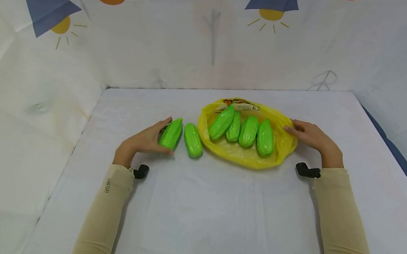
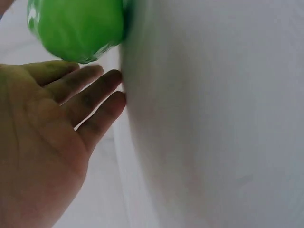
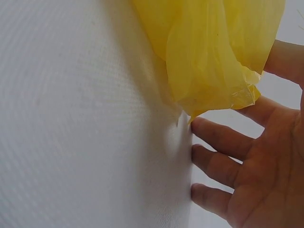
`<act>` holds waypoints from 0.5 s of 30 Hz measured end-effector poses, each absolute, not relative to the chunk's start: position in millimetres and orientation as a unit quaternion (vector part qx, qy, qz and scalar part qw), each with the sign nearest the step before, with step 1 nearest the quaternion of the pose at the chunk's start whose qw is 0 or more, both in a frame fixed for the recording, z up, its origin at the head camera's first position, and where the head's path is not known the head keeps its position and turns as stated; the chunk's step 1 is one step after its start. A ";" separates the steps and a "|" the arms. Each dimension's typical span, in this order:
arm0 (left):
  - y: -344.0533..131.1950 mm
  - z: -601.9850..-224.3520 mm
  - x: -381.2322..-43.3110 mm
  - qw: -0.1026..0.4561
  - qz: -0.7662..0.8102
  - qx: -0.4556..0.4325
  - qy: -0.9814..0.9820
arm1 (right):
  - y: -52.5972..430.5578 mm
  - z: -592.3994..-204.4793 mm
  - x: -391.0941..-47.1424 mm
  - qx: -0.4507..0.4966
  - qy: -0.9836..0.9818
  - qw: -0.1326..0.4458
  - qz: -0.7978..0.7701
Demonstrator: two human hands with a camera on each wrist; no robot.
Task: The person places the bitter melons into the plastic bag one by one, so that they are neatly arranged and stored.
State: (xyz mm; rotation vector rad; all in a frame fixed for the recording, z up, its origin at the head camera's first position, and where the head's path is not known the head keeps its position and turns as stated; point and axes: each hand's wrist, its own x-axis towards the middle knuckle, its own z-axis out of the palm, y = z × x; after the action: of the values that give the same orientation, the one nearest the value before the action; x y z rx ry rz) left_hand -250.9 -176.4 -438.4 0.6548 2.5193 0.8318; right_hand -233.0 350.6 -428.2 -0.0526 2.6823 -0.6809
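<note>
A green gourd (image 1: 172, 134) lies between the thumb and spread, unclosed fingers of the left hand (image 1: 146, 138); the right hand (image 1: 313, 137) pinches a yellow bag's (image 1: 237, 155) rim. White tabletop (image 1: 217, 217) beneath the fingers, white fabric wall (image 1: 167, 47) beyond. Bag print (image 1: 243, 106), left of the right fingers: illegible.

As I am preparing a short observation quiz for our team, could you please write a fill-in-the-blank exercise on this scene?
1. The thin yellow plastic bag contains ____ glossy green oblong vegetables.
2. The person's bare right hand pinches the rim of the ____.
3. Outside the bag, ____ more such vegetables can be seen.
4. These loose ones are nearer the bare left hand than the ____ hand.

Missing words: four; bag; two; right.
</note>
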 end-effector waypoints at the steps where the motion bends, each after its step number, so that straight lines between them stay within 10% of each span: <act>1: -176.2 -438.6 -251.4 0.199 0.295 0.236 0.904 | 350.6 -427.8 -233.0 -0.020 0.952 0.185 -0.241; 15: -187.1 -436.3 -257.5 0.146 0.312 0.168 0.924 | 350.1 -428.3 -232.8 -0.016 0.952 0.185 -0.242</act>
State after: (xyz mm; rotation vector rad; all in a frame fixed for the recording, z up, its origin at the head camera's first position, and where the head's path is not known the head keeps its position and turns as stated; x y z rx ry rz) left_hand -257.5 -187.1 -436.3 0.4831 2.6590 0.8985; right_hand -232.8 350.1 -428.3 -0.0461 2.6834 -0.6818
